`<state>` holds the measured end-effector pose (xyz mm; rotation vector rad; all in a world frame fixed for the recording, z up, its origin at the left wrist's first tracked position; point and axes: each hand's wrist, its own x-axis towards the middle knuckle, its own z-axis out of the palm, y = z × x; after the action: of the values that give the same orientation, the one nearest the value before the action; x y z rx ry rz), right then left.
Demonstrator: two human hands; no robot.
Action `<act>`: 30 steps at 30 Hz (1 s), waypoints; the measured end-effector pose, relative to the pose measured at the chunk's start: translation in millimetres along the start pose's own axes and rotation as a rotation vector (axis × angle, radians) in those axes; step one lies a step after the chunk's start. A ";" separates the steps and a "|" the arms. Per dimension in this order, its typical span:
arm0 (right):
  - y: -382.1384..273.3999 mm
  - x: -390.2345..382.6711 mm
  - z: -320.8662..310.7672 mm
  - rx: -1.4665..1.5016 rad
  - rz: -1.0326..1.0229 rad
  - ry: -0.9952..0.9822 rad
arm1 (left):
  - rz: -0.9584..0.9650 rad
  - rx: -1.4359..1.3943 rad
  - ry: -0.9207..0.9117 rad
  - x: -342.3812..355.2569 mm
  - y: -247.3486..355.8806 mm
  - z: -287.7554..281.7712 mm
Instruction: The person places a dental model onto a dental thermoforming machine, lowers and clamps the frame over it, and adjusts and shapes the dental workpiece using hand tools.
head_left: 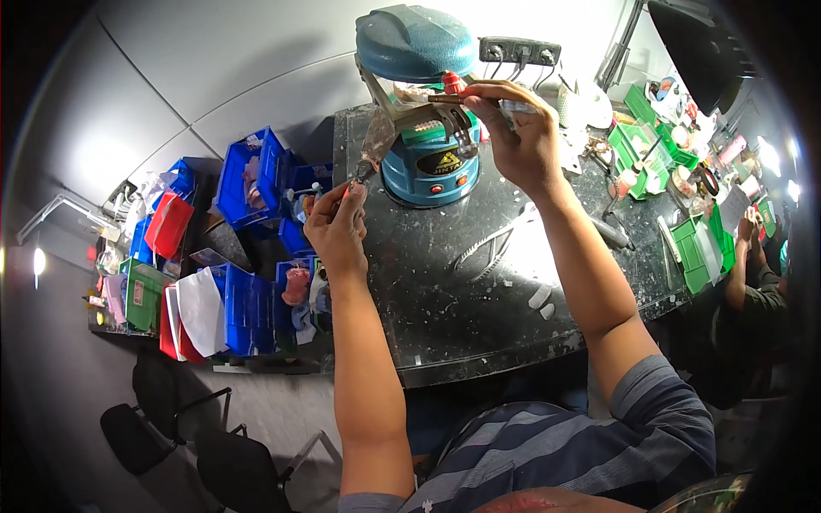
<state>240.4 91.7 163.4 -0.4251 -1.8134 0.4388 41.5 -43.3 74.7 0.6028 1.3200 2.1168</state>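
Note:
A blue vacuum forming machine (428, 167) stands on the black bench, its domed top (416, 41) raised above a metal frame. Pinched at the left of that frame, my left hand (338, 227) closes on something small with an orange-red spot; the fingers hide most of it. Just above those fingertips is a clear, shiny piece (376, 141). My right hand (523, 137) reaches to the machine's right front and grips a thin brown stick-like handle (445, 99). A red knob (453, 83) sits right behind this handle.
Blue bins (250, 184) with pink and white models stand left. A looped cable (492, 248) and white scraps (540, 297) lie on the bench (410, 325). Green trays (637, 145) crowd the right, near another person's hand (747, 224). A power strip (520, 51) is behind.

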 end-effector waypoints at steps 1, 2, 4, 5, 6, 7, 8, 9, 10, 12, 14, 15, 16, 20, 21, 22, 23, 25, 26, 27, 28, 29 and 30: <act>0.6 0.1 0.0 -0.001 0.003 -0.001 | -0.001 -0.007 0.006 -0.4 -0.2 0.5; 1.7 0.5 0.1 0.011 -0.015 0.006 | -0.004 -0.006 0.006 -0.2 -1.2 0.7; 2.5 1.8 -0.4 0.022 -0.033 0.012 | 0.011 -0.006 0.019 0.2 -1.3 0.9; 3.3 2.6 -0.7 -0.009 -0.050 0.020 | 0.008 -0.005 0.019 0.2 -1.1 1.0; 4.3 2.3 -0.7 -0.038 -0.066 0.027 | 0.007 -0.009 0.017 0.4 -1.3 1.0; 4.0 1.5 -1.1 -0.038 -0.062 0.026 | 0.007 -0.012 0.016 0.3 -1.4 1.2; 3.0 1.0 -1.7 -0.039 -0.035 0.009 | 0.004 -0.011 0.016 -0.2 -1.3 1.9; 1.8 0.9 -2.2 -0.040 -0.009 -0.008 | 0.011 -0.008 0.020 -1.2 0.1 3.2; 0.8 1.1 -2.5 -0.040 -0.006 -0.009 | 0.018 -0.005 0.023 -1.7 0.5 3.9; -1.4 1.4 -3.3 -0.028 -0.002 -0.021 | 0.017 0.006 0.024 0.1 -1.2 2.8; -2.2 1.5 -3.9 -0.033 0.004 -0.018 | 0.015 0.015 0.023 0.4 -2.8 2.4; -2.2 1.8 -3.2 -0.034 0.006 -0.015 | 0.020 0.014 0.016 0.3 -2.5 2.2; -1.9 2.1 -2.6 -0.034 0.008 -0.015 | 0.026 0.012 0.008 0.1 -2.3 2.2; 1.7 2.4 -1.1 -0.039 -0.004 0.004 | 0.034 0.005 0.000 -0.9 -0.9 2.9; 3.1 1.8 -1.2 -0.064 -0.015 0.008 | 0.031 0.009 0.003 -1.1 -1.1 3.5; 3.2 1.4 -1.0 -0.065 -0.013 0.008 | 0.029 0.013 0.006 -1.3 -1.1 3.8; 2.8 1.3 -0.7 -0.054 -0.014 0.011 | 0.027 0.013 0.006 -1.8 -0.9 3.9; 2.7 1.7 -0.3 -0.041 -0.014 0.013 | 0.035 0.003 0.002 -2.8 0.3 3.8; 3.3 2.3 -0.1 -0.040 -0.026 0.012 | 0.034 0.003 0.003 -2.9 0.4 3.5; 3.8 2.5 0.1 -0.040 -0.037 0.012 | 0.036 0.005 0.001 -2.5 0.3 3.2; 3.6 2.6 -0.3 -0.040 -0.036 0.011 | 0.039 0.007 -0.002 -2.3 0.2 3.2; 3.4 2.6 -0.9 -0.060 -0.033 0.009 | 0.038 0.007 -0.001 -2.6 0.3 3.4; 3.3 2.8 -1.3 -0.079 -0.032 0.007 | 0.036 -0.003 -0.002 -3.2 0.8 4.2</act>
<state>241.1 96.0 164.3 -0.4516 -1.8326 0.3439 46.3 -42.9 76.9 0.6310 1.3137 2.1461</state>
